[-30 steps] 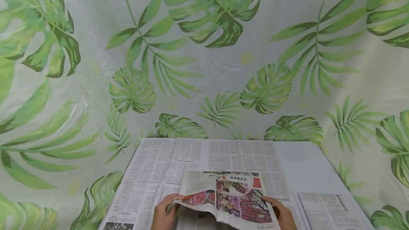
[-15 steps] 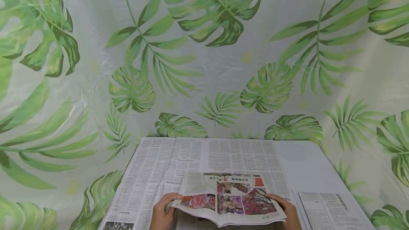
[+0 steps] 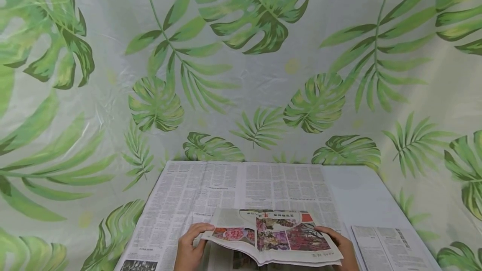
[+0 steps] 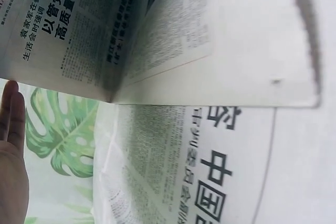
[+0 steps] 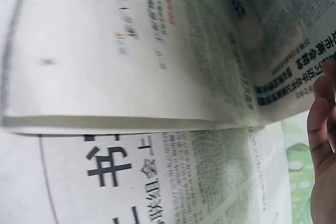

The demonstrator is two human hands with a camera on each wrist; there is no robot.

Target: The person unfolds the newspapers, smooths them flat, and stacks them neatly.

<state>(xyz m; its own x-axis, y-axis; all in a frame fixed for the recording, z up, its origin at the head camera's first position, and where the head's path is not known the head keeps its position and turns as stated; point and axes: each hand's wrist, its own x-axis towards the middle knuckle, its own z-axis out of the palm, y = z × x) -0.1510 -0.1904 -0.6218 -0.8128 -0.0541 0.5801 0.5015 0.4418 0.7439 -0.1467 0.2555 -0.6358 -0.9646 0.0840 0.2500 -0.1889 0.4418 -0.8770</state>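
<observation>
Head view: the left grip [image 3: 191,246] is pinching a folded colour newspaper [image 3: 273,239] by its left edge; toward the near edge of the worktop [image 3: 352,191], its far side is dipping lower than before, suggesting unfinished adjusting; the right grip [image 3: 345,249] is clamping its right edge.

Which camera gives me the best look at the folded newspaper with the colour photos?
The head view: it shows the newspaper with its colour photos facing up, the left hand and right hand holding opposite sides. The left wrist view shows only part of its underside, mostly text, close up; the right wrist view likewise, with some blurred print.
</observation>
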